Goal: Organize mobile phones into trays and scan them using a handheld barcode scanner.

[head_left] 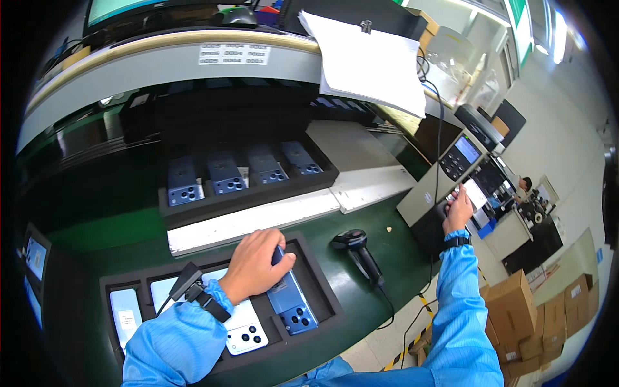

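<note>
1. Down in the near black foam tray (309, 258), the left hand (255, 264) grips a blue phone (293, 306) lying camera-side up; a white phone (245, 332) lies beside it.
2. Farther back, another tray (258, 197) holds four blue phones (240, 173).
3. Off right, the right hand (459, 209) touches a label printer (445, 187), fingers loosely curled, holding nothing.

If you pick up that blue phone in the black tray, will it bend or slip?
The blue phone probably stays stiff: it looks like a flat, hard slab. Its glossy back may be slippery, so the left hand gripping its upper end seems sensible. It lies flat in the black foam tray, so it should not roll.
</note>
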Demonstrator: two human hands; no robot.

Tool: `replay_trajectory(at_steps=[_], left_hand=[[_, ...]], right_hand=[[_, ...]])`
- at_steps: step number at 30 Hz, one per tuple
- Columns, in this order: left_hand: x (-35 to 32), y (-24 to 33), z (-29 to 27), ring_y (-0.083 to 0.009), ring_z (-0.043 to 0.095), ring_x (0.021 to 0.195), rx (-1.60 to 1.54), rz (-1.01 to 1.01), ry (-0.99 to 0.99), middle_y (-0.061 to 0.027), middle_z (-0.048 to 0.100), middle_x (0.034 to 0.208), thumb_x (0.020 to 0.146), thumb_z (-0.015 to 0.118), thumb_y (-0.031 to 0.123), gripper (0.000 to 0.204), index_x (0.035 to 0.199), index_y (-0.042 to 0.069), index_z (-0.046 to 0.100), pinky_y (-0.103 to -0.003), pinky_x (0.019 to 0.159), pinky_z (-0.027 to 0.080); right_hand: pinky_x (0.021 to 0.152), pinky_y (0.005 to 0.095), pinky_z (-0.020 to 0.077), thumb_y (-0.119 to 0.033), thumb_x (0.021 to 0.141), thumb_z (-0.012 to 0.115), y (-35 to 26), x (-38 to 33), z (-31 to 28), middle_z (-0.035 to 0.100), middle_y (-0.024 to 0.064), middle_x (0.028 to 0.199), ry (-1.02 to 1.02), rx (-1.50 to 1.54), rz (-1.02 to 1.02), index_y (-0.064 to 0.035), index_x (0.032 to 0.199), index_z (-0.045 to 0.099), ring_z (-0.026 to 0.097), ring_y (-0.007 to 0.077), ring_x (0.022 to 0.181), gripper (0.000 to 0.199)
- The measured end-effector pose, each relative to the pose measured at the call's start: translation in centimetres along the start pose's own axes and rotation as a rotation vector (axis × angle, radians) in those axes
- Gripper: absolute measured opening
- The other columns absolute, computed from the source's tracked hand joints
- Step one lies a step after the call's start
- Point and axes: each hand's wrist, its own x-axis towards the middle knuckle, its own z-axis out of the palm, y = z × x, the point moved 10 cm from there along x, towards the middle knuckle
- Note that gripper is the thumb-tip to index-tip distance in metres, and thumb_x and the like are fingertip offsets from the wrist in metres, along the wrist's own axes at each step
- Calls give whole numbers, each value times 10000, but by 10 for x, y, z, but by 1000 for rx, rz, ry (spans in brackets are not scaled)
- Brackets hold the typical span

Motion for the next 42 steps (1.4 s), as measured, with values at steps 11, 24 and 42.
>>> replay_trajectory(at_steps=[11, 24, 42], left_hand=[[9, 9, 16, -341, 548, 883, -46, 88, 42, -144, 566, 883, 872, 602, 321, 276, 916, 61, 519, -431, 805, 418], [45, -40, 62, -370, 621, 838, -137, 23, 269, -150, 648, 872, 596, 663, 349, 272, 706, 101, 665, -478, 825, 467], [23, -20, 39, -406, 640, 877, -56, 152, 179, -211, 654, 930, 882, 589, 507, 456, 895, 51, 599, -501, 726, 499]], right_hand=[[337, 219, 287, -206, 947, 596, 25, -168, -18, 480, -34, 555, -258, -207, 266, -58, 858, 649, 390, 60, 375, 180], [370, 224, 277, -170, 984, 540, -15, -401, 109, 512, 0, 555, -1713, -772, 588, -81, 929, 637, 400, 69, 394, 143], [443, 241, 359, -143, 975, 532, -6, -383, 116, 593, 43, 672, -1620, -712, 173, -13, 953, 639, 481, 95, 493, 170]])
